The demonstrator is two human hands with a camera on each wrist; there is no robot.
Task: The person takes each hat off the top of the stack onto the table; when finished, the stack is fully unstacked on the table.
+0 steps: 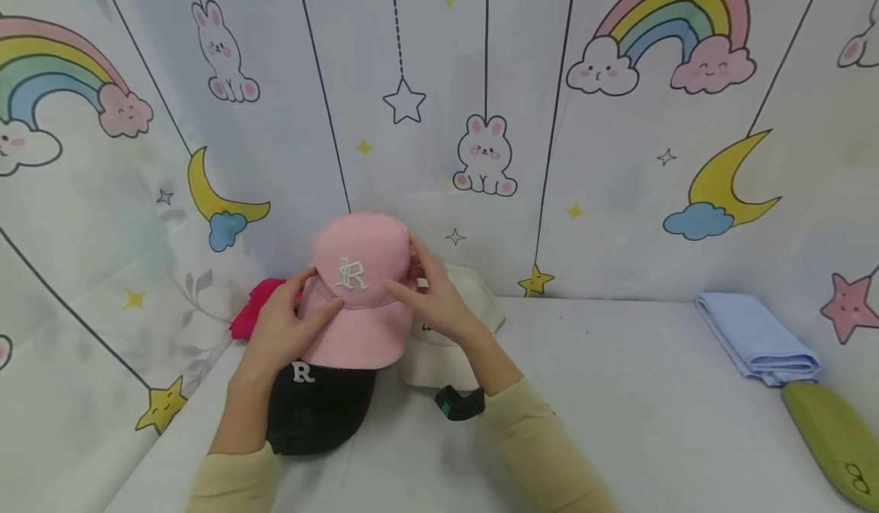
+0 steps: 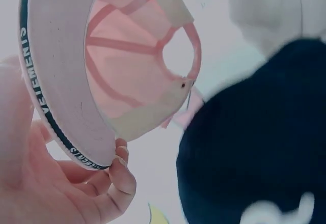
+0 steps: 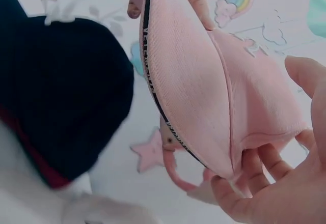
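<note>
Pink cap (image 1: 362, 293) between left hand (image 1: 284, 322), right hand (image 1: 439, 299)

Lit softly and evenly in the head view, slightly grey across the backdrop (image 1: 439, 47), with a faint shadow on the table (image 1: 639, 421) beside the right sleeve (image 1: 542, 452). Hazy and pale in both wrist views, near white behind the pink cap (image 2: 122, 68) in the left, crisp along its lettered brim (image 2: 57, 76), blurred and almost black at the dark cap (image 2: 249, 132).
</note>
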